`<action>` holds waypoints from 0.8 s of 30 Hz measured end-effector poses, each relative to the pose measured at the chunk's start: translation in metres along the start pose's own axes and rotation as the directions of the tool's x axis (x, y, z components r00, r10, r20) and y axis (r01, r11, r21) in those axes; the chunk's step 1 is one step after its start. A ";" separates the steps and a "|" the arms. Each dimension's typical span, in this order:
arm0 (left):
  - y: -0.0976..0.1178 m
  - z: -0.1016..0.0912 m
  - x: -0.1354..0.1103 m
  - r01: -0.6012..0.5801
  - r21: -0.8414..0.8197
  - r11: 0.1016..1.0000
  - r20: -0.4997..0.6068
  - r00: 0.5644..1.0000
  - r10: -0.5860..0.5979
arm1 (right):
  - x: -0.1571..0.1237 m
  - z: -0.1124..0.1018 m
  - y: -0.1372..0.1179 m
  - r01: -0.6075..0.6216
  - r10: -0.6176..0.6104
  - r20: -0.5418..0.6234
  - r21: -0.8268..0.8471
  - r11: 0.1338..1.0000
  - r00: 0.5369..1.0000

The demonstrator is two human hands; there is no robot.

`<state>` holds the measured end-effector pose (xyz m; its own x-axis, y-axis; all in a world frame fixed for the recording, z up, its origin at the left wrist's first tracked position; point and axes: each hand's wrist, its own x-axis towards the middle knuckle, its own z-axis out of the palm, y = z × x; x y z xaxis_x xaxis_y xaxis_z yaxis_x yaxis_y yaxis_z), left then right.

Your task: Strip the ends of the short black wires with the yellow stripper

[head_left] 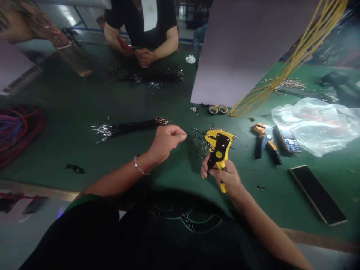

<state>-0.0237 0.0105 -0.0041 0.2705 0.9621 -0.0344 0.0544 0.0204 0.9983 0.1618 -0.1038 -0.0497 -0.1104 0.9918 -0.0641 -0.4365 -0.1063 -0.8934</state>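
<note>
My right hand (225, 176) grips the handles of a yellow and black wire stripper (218, 147), its head pointing away from me over the green table (84, 112). My left hand (166, 140) is closed in a pinch, fingertips pointing right toward the stripper's head; what they pinch is too small to make out. A bundle of black wires with bare metal ends (128, 127) lies just beyond my left hand. Small dark wire scraps (200, 144) are scattered between my hands.
An orange and blue stripper (264, 140), a keypad phone (287, 138), a smartphone (317, 194) and a clear plastic bag (317, 122) lie at right. Yellow wires (292, 60) hang over a grey board (239, 48). Tape rolls (218, 109) sit behind. Red cables (17, 131) lie left. A person (142, 30) works opposite.
</note>
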 end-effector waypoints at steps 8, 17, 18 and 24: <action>0.000 0.005 -0.004 0.030 0.035 0.999 0.028 0.999 -0.031 | 0.001 0.001 0.003 -0.052 0.051 -0.014 -0.071 0.996 0.999; 0.001 0.014 -0.010 0.203 -0.003 0.979 0.095 0.975 -0.202 | 0.003 0.002 0.004 -0.075 0.076 0.024 -0.032 0.997 0.997; 0.001 0.015 -0.011 0.209 0.002 0.978 0.104 0.972 -0.209 | 0.003 0.002 0.003 -0.077 0.078 0.024 -0.024 0.997 0.997; -0.006 0.020 -0.017 0.182 0.073 0.981 0.112 0.976 -0.189 | 0.003 0.005 -0.001 -0.083 0.083 0.013 -0.003 0.997 0.996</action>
<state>-0.0097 -0.0117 -0.0108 0.3608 0.9044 -0.2280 0.1728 0.1754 0.9692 0.1572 -0.1013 -0.0471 -0.1582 0.9786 -0.1318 -0.4227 -0.1878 -0.8866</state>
